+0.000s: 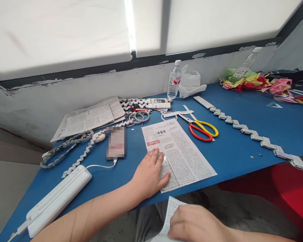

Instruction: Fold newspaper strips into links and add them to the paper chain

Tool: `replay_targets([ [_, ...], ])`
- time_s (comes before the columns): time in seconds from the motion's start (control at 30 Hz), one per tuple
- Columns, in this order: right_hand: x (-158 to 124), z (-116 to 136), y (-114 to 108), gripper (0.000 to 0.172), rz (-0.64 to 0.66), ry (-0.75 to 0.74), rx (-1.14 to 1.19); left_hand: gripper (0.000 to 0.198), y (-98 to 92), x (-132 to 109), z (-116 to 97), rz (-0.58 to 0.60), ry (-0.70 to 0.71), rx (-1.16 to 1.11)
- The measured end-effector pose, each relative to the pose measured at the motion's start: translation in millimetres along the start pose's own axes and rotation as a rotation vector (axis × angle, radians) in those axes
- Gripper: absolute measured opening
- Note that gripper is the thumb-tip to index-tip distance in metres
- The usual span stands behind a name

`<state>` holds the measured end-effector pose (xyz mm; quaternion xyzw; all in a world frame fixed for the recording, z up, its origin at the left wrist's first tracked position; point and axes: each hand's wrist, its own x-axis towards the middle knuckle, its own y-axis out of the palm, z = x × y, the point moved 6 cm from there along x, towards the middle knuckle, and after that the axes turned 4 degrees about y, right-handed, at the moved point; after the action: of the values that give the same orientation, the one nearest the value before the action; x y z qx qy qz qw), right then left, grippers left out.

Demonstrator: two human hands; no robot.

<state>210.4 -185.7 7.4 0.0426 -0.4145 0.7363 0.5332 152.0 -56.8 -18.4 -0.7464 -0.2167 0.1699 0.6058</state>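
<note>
My left hand (151,171) lies flat with fingers apart on the left edge of a newspaper sheet (187,154) at the table's front. A clear strip, perhaps a ruler, seems to lie on the paper by its fingertips. My right hand (192,222) is closed on another piece of newspaper (170,211), below the table edge; its fingertips are partly hidden. Beyond the sheet, scissors (202,131) with one red and one yellow handle lie apart-bladed, touching cut white paper strips (178,113).
A phone (116,143) is cabled to a white power strip (58,201) at left. Folded paper chains (242,127) lie right and left. Newspapers (88,116), a water bottle (174,80) and a plastic bag (192,82) stand along the wall; coloured paper (257,82) is back right.
</note>
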Motion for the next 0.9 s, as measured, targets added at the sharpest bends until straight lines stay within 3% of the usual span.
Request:
replay_targets([
  [0.1,9,-36,-31,0.028,-0.126,0.433,0.103,0.063,1.4,-8,-3,0.043,-0.005,0.055],
  [0.17,16,-61,-50,0.048,-0.201,0.657,0.149,0.072,0.8,-16,-6,0.1,-0.014,0.055],
  [0.27,33,-90,-67,0.062,-0.253,0.776,0.158,0.101,-4.4,-28,-11,0.176,-0.075,0.032],
  [0.37,46,-119,-62,0.072,-0.109,0.959,0.12,0.113,-7.9,-37,-16,0.245,-0.143,0.069],
  [0.47,59,-134,-57,0.073,-0.082,0.955,0.048,0.1,-4.4,-45,-19,0.267,-0.169,0.198],
  [0.57,69,-140,-53,0.064,-0.084,0.855,-0.005,0.08,0.9,-52,-22,0.195,-0.155,0.297],
  [0.67,73,-145,-49,0.066,-0.039,0.825,-0.068,0.065,2.8,-60,-27,0.18,-0.111,0.3],
  [0.77,74,-146,-48,0.074,0.033,0.861,-0.177,0.056,-9.5,-65,-34,0.155,-0.049,0.333],
  [0.9,77,-133,-62,0.069,0.024,0.895,-0.361,0.055,-38.8,-61,-35,-0.016,-0.053,0.443],
])
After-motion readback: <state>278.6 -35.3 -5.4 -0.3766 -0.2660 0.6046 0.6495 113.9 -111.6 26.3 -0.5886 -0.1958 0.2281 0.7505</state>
